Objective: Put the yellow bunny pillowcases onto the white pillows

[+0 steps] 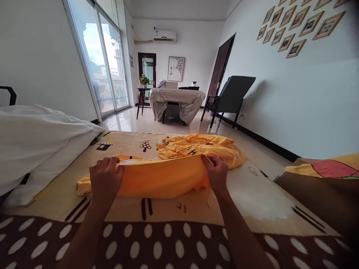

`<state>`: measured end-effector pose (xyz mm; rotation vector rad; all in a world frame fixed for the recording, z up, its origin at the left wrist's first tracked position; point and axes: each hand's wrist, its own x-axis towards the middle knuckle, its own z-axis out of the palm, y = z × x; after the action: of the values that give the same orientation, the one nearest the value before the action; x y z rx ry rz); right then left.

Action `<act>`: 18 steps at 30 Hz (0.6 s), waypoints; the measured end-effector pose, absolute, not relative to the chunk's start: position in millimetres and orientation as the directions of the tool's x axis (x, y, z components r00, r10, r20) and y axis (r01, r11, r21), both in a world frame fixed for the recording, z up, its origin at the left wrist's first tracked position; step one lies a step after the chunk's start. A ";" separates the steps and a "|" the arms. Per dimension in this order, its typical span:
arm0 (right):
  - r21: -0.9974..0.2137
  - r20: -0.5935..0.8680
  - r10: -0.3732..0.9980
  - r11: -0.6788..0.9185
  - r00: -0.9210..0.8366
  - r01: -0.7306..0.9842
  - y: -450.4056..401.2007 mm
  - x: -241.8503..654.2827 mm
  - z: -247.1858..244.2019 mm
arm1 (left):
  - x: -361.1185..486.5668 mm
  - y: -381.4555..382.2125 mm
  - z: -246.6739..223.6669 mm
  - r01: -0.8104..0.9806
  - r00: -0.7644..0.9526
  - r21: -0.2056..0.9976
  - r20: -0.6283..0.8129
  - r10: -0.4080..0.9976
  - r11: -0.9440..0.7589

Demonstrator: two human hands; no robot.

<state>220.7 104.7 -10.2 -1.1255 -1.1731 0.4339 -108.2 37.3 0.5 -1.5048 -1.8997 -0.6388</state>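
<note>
An orange-yellow cloth (159, 179), which looks like a garment, is stretched between my two hands just above a patterned blanket. My left hand (105, 175) is closed on its upper left edge, where a strip of white shows. At the upper right edge my right hand (215, 172) pinches the fabric between thumb and fingers. Part of the cloth hangs down or rests on the blanket, and one end reaches out left of my left hand. Just behind it lies a crumpled yellow cloth (221, 144) with dark lettering. Whether the two pieces join is hidden.
The beige blanket (241, 201) with a brown dotted border covers the surface before me. White fabric (42, 142) is heaped at the left. At the right stands a cardboard box (308, 198) with yellow-and-red cloth (333, 168) over it. A covered table (178, 96) and dark chair (234, 95) stand farther back.
</note>
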 end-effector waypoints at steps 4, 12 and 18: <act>-0.862 0.505 0.778 0.432 0.375 0.265 103.1 219.1 -8.3 | -114.4 45.4 -9.9 0.959 -0.232 0.017 0.618 0.751 0.282; -0.863 0.504 0.785 0.437 0.361 0.254 103.1 218.5 -9.4 | -106.6 56.4 -30.3 0.948 -0.288 -0.009 0.391 0.874 0.317; -0.866 0.500 0.777 0.438 0.384 0.242 102.6 220.2 -6.6 | -99.3 60.6 -47.1 0.967 -0.144 -0.120 0.463 0.874 0.223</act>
<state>220.2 102.6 -6.6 -1.1067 -1.1674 0.4488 -99.3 60.6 -47.1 -1.6961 -2.0677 -0.2864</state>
